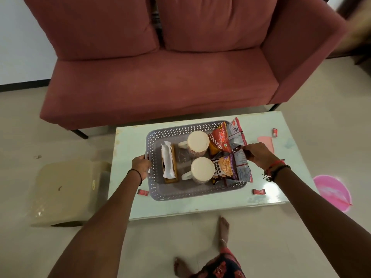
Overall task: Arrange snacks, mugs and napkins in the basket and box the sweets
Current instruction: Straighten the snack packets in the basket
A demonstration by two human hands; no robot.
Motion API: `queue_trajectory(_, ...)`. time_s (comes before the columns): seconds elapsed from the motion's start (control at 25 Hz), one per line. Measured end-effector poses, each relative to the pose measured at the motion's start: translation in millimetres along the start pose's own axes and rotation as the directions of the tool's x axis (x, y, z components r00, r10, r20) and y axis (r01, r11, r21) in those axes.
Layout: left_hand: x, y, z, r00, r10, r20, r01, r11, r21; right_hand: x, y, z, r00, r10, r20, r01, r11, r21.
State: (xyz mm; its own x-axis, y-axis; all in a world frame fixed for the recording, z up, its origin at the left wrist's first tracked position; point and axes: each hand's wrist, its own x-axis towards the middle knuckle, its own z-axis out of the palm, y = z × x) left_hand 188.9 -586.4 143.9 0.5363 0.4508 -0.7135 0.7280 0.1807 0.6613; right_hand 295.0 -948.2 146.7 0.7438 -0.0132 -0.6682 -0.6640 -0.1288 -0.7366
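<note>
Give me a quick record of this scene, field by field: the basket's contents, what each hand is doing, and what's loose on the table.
basket: grey, on the table
mugs: two, upside down
napkin holder: in basket, left side
snack packets: right side, some overhanging the rim
left hand: gripping the basket's left edge
right hand: at the packets
wrapped sweets: three, loose on the table

Big pinkish-red sofa (160, 67) right across from me, two fat back cushions on it. The pale bench (261, 201) sits just in front of it. Beige plastic stool (64, 189) on the floor to my left, and a round pink lid-looking thing (332, 192) on the floor to my right.
</note>
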Motion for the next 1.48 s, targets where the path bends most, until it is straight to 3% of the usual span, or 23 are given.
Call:
queue_trajectory(0.04,3,0,14,1.000,-0.005,-0.003,0.005,1.000,0.014,7,0,-12,0.999,0.023,-0.049,-0.021,0.999,0.036)
queue_trajectory(0.28,29,-6,104,0.998,-0.049,0.035,0.049,0.999,0.021,57,5,-72,0.991,0.104,-0.085,-0.116,0.983,-0.145)
queue_trajectory(0.6,114,-26,171,0.999,-0.044,-0.008,0.044,0.999,-0.004,147,37,-86,0.982,0.154,-0.107,-0.164,0.983,-0.088)
queue_trajectory(1.0,203,-47,194,0.994,-0.092,-0.057,0.092,0.996,-0.002,235,68,-64,0.976,0.201,-0.084,-0.208,0.975,-0.083)
queue_trajectory(1.48,224,-54,195,0.989,-0.105,-0.107,0.107,0.994,0.013,256,67,-63,0.977,0.214,-0.007,-0.214,0.973,-0.084)
